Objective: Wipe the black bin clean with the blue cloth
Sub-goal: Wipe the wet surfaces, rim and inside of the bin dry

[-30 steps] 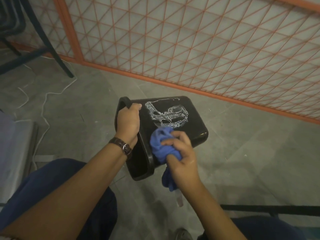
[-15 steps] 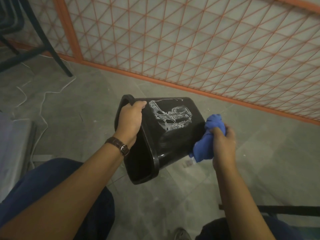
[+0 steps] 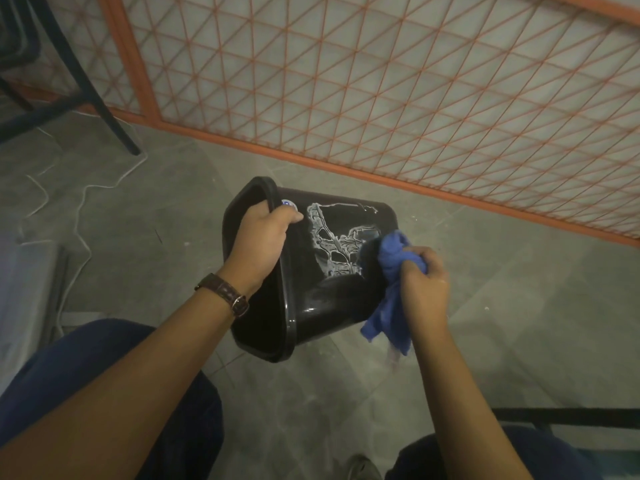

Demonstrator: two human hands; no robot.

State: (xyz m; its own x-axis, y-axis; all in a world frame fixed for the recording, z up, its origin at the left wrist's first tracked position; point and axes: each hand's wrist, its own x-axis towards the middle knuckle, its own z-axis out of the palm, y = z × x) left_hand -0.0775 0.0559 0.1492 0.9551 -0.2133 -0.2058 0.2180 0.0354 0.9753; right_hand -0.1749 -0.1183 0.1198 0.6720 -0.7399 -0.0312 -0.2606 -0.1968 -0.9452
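Left hand point(image 3: 259, 241) clamping black bin point(image 3: 332, 292) rim; right hand point(image 3: 423, 282) fingers bunching blue cloth point(image 3: 391, 258) beside white residue point(image 3: 334, 244). Advising firm, overlapping strokes there.

Nothing legible; only a small round blue-and-white sticker point(image 3: 288, 204) on the black bin point(image 3: 322, 299), perhaps lettered, too blurred.

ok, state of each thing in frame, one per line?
black bin: held off the floor, tipped on its side, opening toward the person; white residue on its outer wall.
blue cloth: bunched, pressed against the bin wall by the residue, tail hanging down.
left hand: closed on the bin's rim.
right hand: closed on the cloth.
wristwatch: strapped on the left wrist.
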